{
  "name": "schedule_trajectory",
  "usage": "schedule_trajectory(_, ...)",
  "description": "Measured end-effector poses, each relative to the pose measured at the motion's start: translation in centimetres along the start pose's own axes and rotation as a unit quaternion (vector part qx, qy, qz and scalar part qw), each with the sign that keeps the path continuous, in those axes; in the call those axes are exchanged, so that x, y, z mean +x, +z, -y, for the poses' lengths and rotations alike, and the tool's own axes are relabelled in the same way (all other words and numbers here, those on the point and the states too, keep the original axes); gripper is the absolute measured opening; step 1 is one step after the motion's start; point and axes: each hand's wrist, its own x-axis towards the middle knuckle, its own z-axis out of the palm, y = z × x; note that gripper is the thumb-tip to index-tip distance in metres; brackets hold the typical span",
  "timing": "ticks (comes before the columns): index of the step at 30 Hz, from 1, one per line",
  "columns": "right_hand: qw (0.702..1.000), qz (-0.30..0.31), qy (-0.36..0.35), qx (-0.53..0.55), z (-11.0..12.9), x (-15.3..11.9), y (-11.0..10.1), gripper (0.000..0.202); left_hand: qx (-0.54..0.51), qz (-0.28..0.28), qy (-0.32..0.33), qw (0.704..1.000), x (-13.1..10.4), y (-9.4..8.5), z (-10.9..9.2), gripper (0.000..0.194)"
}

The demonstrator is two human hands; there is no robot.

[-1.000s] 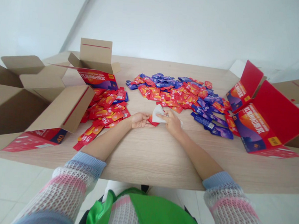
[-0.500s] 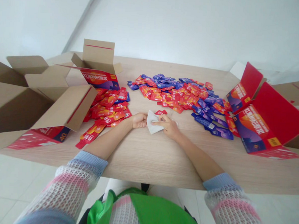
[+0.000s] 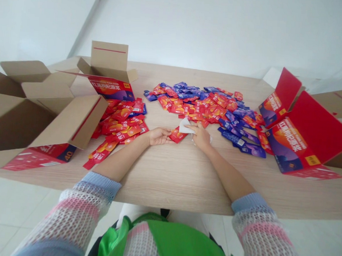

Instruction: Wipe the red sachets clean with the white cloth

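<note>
My left hand (image 3: 159, 136) pinches the near-left end of a red sachet (image 3: 176, 136) with orange print, low over the table. My right hand (image 3: 201, 138) holds a folded white tissue (image 3: 185, 126) against the sachet's far-right part, which the tissue covers. A bit of white also shows at the right edge of my right hand. Just beyond my hands spreads a loose pile of red sachets (image 3: 193, 109) and purple-blue sachets (image 3: 233, 137). Left of my left hand lies a heap of mostly red sachets (image 3: 121, 129).
Open cardboard cartons stand on the left: a near one (image 3: 59, 152) with its flaps spread and a farther one (image 3: 111, 87). At the right are two red printed cartons (image 3: 294, 146) (image 3: 275, 105), also open. The wooden table's front edge (image 3: 175, 208) runs before me.
My right hand has moved the tissue slightly away and to the right, uncovering more of the red sachet held in my left hand. The tissue now appears folded smaller.
</note>
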Motion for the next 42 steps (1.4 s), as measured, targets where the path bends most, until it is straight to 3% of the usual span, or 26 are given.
schedule_trajectory(3, 0.994, -0.029, -0.02, 0.102, -0.6, 0.1, 0.1, 0.062, -0.002, 0.007, 0.0, 1.0, 0.0, 0.1, -0.1, 0.036)
schedule_trajectory(6, 0.977, -0.035, -0.092, 0.191, -0.4, -0.2, 0.3, 0.064, 0.0, 0.005, -0.002, 1.0, 0.0, 0.1, -0.1, 0.034)
schedule_trajectory(12, 0.948, 0.057, -0.194, 0.247, 2.2, -1.2, 1.1, 0.063, 0.027, -0.026, 0.019, 0.999, 0.3, -0.2, 0.2, 0.032)
schedule_trajectory(15, 0.962, 0.08, -0.167, 0.199, 2.7, -1.2, 1.1, 0.064, 0.025, -0.021, 0.024, 0.999, 0.3, -0.3, 0.3, 0.036)
schedule_trajectory(19, 0.996, 0.04, -0.069, 0.033, 1.8, -0.8, 0.8, 0.062, 0.001, 0.01, 0.007, 1.0, 0.1, -0.1, 0.1, 0.033)
schedule_trajectory(23, 0.996, -0.001, 0.023, -0.086, 0.2, -0.1, 0.3, 0.044, -0.017, 0.024, -0.002, 1.0, 0.0, -0.1, -0.1, 0.036)
schedule_trajectory(28, 0.993, -0.034, 0.042, -0.102, -1.1, 0.2, 0.2, 0.041, -0.022, 0.022, 0.005, 1.0, -0.2, 0.1, 0.0, 0.038)
schedule_trajectory(32, 0.997, -0.042, -0.04, -0.044, -0.8, -0.6, -0.2, 0.059, -0.011, 0.021, 0.013, 1.0, -0.4, 0.4, 0.0, 0.034)
schedule_trajectory(38, 0.972, 0.042, -0.22, 0.07, 2.7, -2.3, -0.2, 0.08, 0.012, 0.002, 0.032, 0.999, 0.7, -0.8, 0.5, 0.037)
schedule_trajectory(42, 0.971, 0.054, -0.223, 0.063, 3.5, -2.5, 0.0, 0.084, -0.005, -0.018, 0.029, 0.999, 1.5, -1.4, 0.8, 0.035)
